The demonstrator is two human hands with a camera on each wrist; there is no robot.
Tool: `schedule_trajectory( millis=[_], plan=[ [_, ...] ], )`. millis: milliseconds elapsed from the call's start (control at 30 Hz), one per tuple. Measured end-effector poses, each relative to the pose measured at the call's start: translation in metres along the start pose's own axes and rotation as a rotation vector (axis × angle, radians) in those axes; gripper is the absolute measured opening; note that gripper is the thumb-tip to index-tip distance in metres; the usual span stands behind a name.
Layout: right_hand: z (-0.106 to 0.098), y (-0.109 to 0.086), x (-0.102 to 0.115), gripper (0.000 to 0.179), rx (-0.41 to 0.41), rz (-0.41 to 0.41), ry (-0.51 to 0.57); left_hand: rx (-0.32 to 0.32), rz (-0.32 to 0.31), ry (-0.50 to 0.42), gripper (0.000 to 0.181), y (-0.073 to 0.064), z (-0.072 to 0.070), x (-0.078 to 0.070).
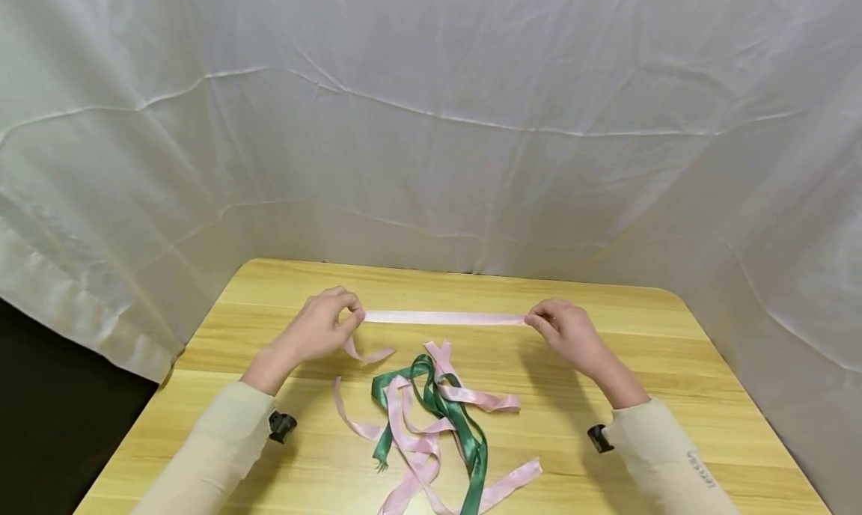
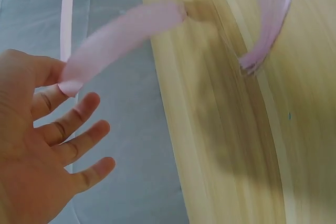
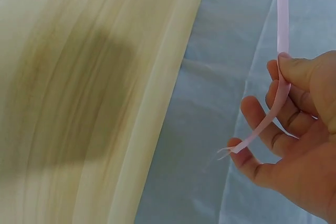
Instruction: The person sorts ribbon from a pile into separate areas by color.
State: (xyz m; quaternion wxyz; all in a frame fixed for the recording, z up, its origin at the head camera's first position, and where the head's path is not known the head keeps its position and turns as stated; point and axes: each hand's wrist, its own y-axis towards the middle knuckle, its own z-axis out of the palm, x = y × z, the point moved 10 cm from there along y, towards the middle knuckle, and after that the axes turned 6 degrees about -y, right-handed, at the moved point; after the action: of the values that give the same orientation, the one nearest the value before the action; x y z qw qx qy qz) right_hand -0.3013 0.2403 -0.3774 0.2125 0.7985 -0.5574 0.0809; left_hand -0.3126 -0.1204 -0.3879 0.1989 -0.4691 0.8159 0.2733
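Note:
A pink satin ribbon (image 1: 444, 318) is stretched straight between both hands above the far part of the table. My left hand (image 1: 323, 322) pinches it between thumb and index finger, and a loose tail (image 2: 121, 35) hangs from that pinch. In the left wrist view the other fingers are spread apart. My right hand (image 1: 566, 331) pinches the ribbon near its other end; a short frayed tail (image 3: 262, 124) droops past the fingers in the right wrist view. Nearer on the table lies a loose tangle of pink ribbons (image 1: 420, 444) and green ribbon (image 1: 478, 455).
The pale wooden table (image 1: 646, 455) has rounded far corners. A white cloth curtain (image 1: 431, 163) hangs behind it and along both sides. Black camera mounts (image 1: 281, 427) show at the sleeves. A dark gap (image 1: 60, 410) lies beyond the table's left edge.

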Motion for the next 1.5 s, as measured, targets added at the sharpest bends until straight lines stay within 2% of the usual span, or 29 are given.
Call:
schedule_trajectory(
  millis=[267, 567, 733, 833, 1000, 1300, 1500],
  plan=[
    [-0.008, -0.001, -0.007, 0.017, 0.004, 0.034, 0.003, -0.010, 0.024, 0.133, 0.012, 0.002, -0.001, -0.003],
    [-0.017, -0.004, -0.019, 0.019, -0.018, 0.059, -0.002, -0.045, 0.048, 0.178, 0.012, 0.002, -0.008, 0.004],
    [-0.020, -0.005, -0.028, 0.021, -0.021, 0.086, 0.002, -0.040, 0.026, 0.191, 0.017, 0.003, -0.012, 0.014],
    [-0.022, -0.007, -0.035, 0.021, -0.025, 0.108, -0.004, -0.037, 0.008, 0.182, 0.020, 0.004, -0.014, 0.020],
    [-0.025, -0.011, -0.050, 0.023, -0.032, 0.156, -0.012, -0.006, -0.061, 0.143, 0.022, 0.004, -0.016, 0.033],
    [-0.018, -0.011, -0.080, 0.029, 0.003, 0.230, 0.025, 0.105, -0.208, -0.007, 0.033, 0.007, -0.008, 0.063],
    [-0.015, -0.008, -0.098, 0.028, -0.036, 0.260, 0.020, 0.076, -0.229, -0.022, 0.033, 0.014, -0.011, 0.078]
  ],
)
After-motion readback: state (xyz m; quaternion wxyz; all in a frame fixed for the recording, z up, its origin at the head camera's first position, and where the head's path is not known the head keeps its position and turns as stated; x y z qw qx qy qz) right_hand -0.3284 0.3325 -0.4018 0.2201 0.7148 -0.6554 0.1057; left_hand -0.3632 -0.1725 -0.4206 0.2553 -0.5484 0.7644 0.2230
